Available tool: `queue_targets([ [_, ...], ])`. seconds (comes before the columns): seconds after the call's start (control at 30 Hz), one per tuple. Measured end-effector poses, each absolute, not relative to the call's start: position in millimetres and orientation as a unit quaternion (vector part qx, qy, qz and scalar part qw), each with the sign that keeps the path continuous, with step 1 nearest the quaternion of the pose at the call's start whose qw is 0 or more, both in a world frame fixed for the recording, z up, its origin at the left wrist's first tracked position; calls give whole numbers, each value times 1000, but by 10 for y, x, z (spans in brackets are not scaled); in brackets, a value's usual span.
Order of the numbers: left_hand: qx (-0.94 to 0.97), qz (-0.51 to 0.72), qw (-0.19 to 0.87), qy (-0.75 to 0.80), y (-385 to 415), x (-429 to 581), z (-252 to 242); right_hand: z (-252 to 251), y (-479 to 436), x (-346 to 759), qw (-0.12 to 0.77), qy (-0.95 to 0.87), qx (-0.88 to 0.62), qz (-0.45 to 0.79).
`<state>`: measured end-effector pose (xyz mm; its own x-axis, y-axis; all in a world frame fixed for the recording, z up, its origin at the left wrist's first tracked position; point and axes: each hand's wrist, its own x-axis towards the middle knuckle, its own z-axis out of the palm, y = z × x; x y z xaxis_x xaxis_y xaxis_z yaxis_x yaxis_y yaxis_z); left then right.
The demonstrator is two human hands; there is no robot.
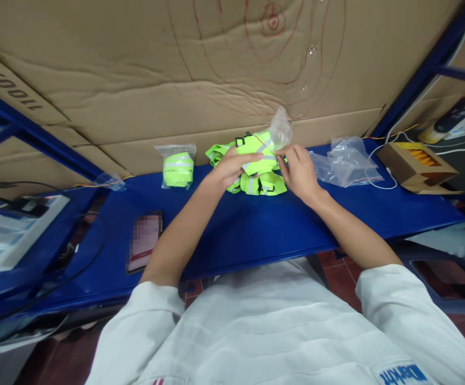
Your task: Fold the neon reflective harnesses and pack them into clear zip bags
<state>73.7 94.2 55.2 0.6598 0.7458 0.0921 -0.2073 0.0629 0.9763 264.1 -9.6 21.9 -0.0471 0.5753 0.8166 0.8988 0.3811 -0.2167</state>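
Observation:
Folded neon-yellow reflective straps (256, 144) with grey bands and a black buckle are held up over the blue shelf. My left hand (232, 164) grips their left side, thumb lying across the top. At the right edge, my right hand (299, 170) pinches with thumb and fingertips; whether it has the strap or a thin orange band running over it, I cannot make out. More neon-yellow straps (258, 184) lie bunched beneath both hands. Behind them a crumpled clear plastic bag (281, 127) stands against the cardboard.
A bagged neon-yellow bundle (178, 170) sits to the left, with a phone (146, 240) nearer me. Clear plastic bags (348, 163) and an open cardboard box (420, 166) with orange contents are on the right. Cardboard (224, 64) walls the back; white cables (393, 128) trail at right.

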Motion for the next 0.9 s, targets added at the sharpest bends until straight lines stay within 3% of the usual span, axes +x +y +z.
queue_targets([
  [0.13, 569, 402, 682, 223, 810, 830, 588, 138, -62, 2587, 470, -688, -528, -164],
  [0.3, 544, 468, 662, 217, 732, 926, 549, 42, 8, 2514, 569, -625, -535, -7],
  [0.5, 523, 397, 700, 280, 887, 903, 472, -13, 115, 2532, 595, -592, -540, 64],
  [0.77, 490, 424, 709, 276, 880, 993, 333, -232, 258, 2435, 620, -528, -555, 169],
  [0.9, 495, 418, 723, 241, 834, 972, 400, -96, 250, 2519, 634, -534, -534, 168],
])
